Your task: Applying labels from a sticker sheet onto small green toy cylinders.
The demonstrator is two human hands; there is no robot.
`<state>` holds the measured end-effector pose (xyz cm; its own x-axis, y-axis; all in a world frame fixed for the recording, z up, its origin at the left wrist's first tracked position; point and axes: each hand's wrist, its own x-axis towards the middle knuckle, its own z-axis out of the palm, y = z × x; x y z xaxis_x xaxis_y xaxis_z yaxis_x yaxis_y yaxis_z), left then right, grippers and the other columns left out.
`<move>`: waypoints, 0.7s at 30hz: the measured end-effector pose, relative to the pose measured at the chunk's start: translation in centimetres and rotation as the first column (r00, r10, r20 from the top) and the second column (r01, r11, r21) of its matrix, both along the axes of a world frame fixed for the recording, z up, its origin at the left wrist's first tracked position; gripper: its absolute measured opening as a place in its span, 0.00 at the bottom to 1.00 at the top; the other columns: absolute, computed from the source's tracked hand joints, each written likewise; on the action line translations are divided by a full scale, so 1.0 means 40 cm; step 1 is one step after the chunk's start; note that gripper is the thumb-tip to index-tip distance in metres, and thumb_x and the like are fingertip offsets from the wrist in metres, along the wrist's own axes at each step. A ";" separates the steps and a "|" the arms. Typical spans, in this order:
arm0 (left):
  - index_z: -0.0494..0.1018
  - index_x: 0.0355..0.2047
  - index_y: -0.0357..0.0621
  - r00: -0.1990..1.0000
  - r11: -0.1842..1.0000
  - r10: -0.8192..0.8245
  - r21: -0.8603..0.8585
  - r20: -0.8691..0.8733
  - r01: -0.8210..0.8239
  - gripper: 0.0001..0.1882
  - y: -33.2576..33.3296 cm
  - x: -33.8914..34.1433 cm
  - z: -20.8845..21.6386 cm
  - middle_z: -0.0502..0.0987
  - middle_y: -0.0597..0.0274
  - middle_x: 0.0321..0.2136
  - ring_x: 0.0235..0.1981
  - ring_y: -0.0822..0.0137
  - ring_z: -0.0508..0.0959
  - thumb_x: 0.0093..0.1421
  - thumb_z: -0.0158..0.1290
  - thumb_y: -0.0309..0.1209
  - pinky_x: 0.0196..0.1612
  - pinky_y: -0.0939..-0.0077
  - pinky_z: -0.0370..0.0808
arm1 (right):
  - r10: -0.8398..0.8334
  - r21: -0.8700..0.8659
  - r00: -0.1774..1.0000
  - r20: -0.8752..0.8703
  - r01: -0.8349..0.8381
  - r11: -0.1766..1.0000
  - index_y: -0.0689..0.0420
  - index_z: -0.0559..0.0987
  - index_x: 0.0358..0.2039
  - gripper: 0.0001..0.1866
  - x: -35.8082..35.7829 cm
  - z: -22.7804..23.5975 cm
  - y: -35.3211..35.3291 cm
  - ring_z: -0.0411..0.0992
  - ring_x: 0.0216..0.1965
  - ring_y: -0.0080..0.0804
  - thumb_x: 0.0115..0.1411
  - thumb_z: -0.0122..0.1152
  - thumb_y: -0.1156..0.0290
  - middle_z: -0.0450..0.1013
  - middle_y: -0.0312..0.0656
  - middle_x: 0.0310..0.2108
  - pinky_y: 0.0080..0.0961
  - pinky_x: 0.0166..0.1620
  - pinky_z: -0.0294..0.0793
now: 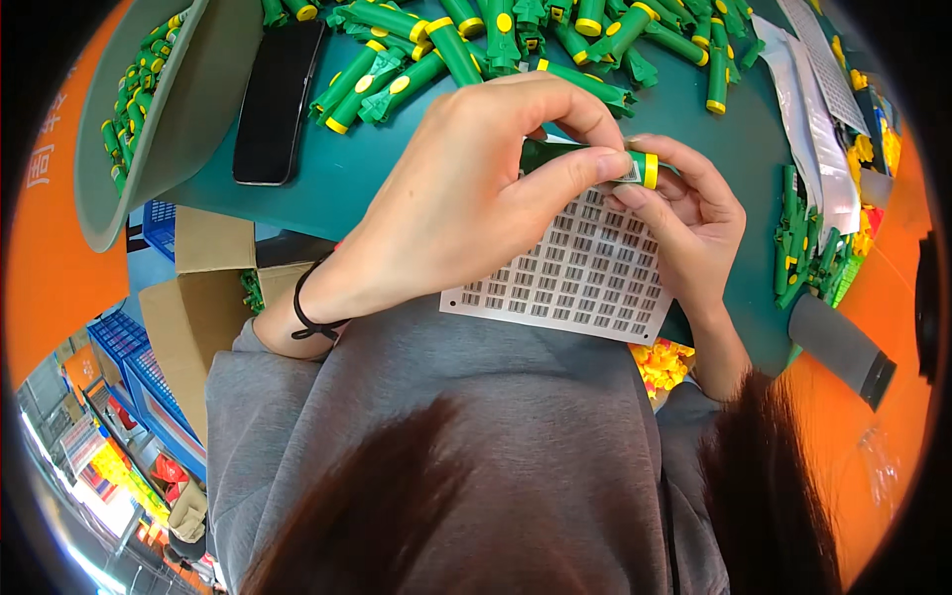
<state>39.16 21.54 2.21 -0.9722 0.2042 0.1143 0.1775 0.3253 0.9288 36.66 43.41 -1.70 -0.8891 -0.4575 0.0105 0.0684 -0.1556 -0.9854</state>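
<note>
A green plastic tube with a yellow end band (pixel 650 171) lies sideways between my hands, just above the sticker sheet. My left hand (pixel 466 188) reaches across it, thumb and forefinger closed on the tube near a small white label (pixel 631 175) on its side. My right hand (pixel 694 223) grips the tube by its yellow end with thumb and curled fingers. Most of the tube is hidden by my left hand. Below my fingers rests the white sheet of small barcode labels (pixel 575 273), its near edge against my grey top.
A heap of green tubes (pixel 501 45) covers the far side of the green table (pixel 288 206). A black phone (pixel 281 104) and a tilted grey bin (pixel 188 109) of green pieces are at left. More tubes (pixel 793 243) and white sheets (pixel 808 129) lie right; a cardboard box (pixel 178 317) stands lower left.
</note>
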 end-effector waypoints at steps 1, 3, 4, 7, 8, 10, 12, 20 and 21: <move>0.78 0.37 0.34 1.000 1.000 -0.003 -0.001 0.003 0.003 0.06 0.001 -0.003 0.001 0.81 0.59 0.40 0.41 0.72 0.78 0.61 0.59 0.25 0.47 0.76 0.74 | -0.003 0.017 1.000 0.004 0.003 1.000 0.69 0.74 0.53 0.21 -0.001 0.002 0.002 0.77 0.49 0.33 0.58 0.63 0.87 0.74 0.48 0.51 0.27 0.53 0.80; 0.78 0.37 0.33 0.999 0.999 -0.022 0.028 -0.025 0.022 0.07 0.004 -0.009 0.002 0.81 0.61 0.36 0.39 0.72 0.79 0.61 0.59 0.24 0.46 0.76 0.75 | -0.007 0.050 1.000 -0.019 0.008 0.999 0.69 0.75 0.53 0.21 0.000 0.004 0.006 0.77 0.49 0.33 0.58 0.64 0.87 0.74 0.48 0.51 0.27 0.53 0.80; 0.78 0.37 0.33 1.000 0.999 -0.020 0.028 -0.022 0.021 0.07 0.002 -0.010 0.002 0.81 0.61 0.36 0.39 0.72 0.79 0.61 0.59 0.24 0.46 0.76 0.75 | -0.002 0.084 0.999 -0.045 0.006 0.996 0.68 0.75 0.53 0.21 -0.001 0.004 0.006 0.77 0.49 0.33 0.58 0.64 0.87 0.74 0.47 0.51 0.27 0.53 0.81; 0.78 0.37 0.33 1.000 1.000 -0.023 0.000 0.005 0.023 0.07 -0.002 -0.013 0.007 0.81 0.62 0.34 0.37 0.73 0.79 0.61 0.59 0.25 0.45 0.77 0.75 | -0.002 0.073 0.999 -0.041 0.005 0.997 0.68 0.76 0.52 0.20 -0.001 0.002 0.001 0.77 0.49 0.33 0.58 0.64 0.87 0.74 0.46 0.52 0.27 0.53 0.80; 0.78 0.37 0.33 1.000 0.999 -0.028 -0.038 -0.003 0.027 0.07 -0.002 -0.015 0.008 0.81 0.62 0.34 0.37 0.73 0.79 0.61 0.60 0.25 0.44 0.77 0.75 | -0.003 0.072 0.999 -0.039 0.006 0.997 0.68 0.76 0.52 0.20 -0.001 0.000 0.002 0.77 0.49 0.33 0.58 0.64 0.87 0.74 0.46 0.52 0.27 0.53 0.80; 0.78 0.37 0.33 0.999 0.997 -0.033 -0.077 -0.010 0.032 0.07 -0.002 -0.017 0.008 0.81 0.63 0.33 0.37 0.73 0.79 0.61 0.60 0.25 0.44 0.77 0.76 | -0.008 0.084 0.998 -0.055 0.013 0.996 0.68 0.76 0.52 0.20 -0.001 -0.001 0.004 0.77 0.49 0.33 0.58 0.64 0.87 0.74 0.47 0.52 0.26 0.53 0.80; 0.78 0.37 0.33 0.999 0.997 -0.030 -0.070 -0.019 0.029 0.08 -0.001 -0.018 0.007 0.81 0.63 0.33 0.36 0.73 0.79 0.60 0.60 0.26 0.44 0.77 0.75 | -0.011 0.078 0.999 -0.038 0.014 0.997 0.68 0.76 0.52 0.20 0.000 0.003 0.003 0.77 0.49 0.32 0.58 0.64 0.87 0.74 0.47 0.52 0.26 0.53 0.81; 0.79 0.37 0.34 1.000 1.000 -0.002 -0.020 0.008 0.002 0.07 0.011 -0.018 -0.004 0.81 0.63 0.33 0.35 0.74 0.78 0.60 0.61 0.26 0.43 0.78 0.75 | -0.060 0.084 0.998 -0.037 0.063 0.995 0.70 0.75 0.53 0.22 0.003 0.003 -0.004 0.80 0.41 0.31 0.57 0.63 0.89 0.78 0.50 0.43 0.25 0.46 0.83; 0.79 0.37 0.34 1.000 0.999 0.002 -0.042 0.016 -0.001 0.07 0.013 -0.018 -0.005 0.81 0.63 0.33 0.35 0.74 0.78 0.60 0.61 0.26 0.43 0.78 0.75 | -0.067 0.084 0.997 -0.035 0.069 0.994 0.71 0.75 0.53 0.22 0.003 0.003 -0.003 0.80 0.41 0.31 0.57 0.63 0.89 0.78 0.51 0.43 0.25 0.46 0.83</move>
<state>38.43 22.05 2.03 -0.9741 0.2072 0.0903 0.1624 0.3638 0.9172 36.77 43.30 -1.58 -0.9181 -0.3964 0.0037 0.0282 -0.0745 -0.9968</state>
